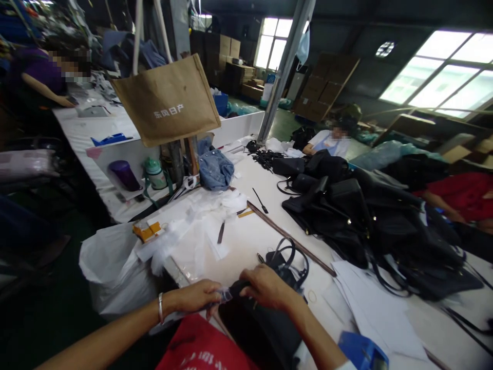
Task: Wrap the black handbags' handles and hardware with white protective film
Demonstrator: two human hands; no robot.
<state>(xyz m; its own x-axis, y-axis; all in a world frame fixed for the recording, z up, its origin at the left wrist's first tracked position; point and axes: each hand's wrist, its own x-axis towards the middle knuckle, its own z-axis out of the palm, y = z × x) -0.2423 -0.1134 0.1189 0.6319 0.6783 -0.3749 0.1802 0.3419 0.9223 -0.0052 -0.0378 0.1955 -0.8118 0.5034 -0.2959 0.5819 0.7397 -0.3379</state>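
A black handbag (269, 329) lies at the table's near edge, against the red apron (204, 347) at my front. Its two looped handles (295, 259) stand up on the far side. My left hand (198, 296), with a silver bracelet at the wrist, is closed on a crumpled bit of clear plastic (226, 294) beside the bag's opening. On the bag's upper edge, my right hand (265, 285) has its fingers curled round the black material. The fingertips of both hands are partly hidden.
Black bags (358, 216) are heaped at the right, near white paper sheets (370, 303) and a blue tape dispenser (362, 352). A brown strip (290, 237) crosses the table. At left stands a white sack (115, 272); a tan bag (169, 103) hangs above. Several people sit or stand around.
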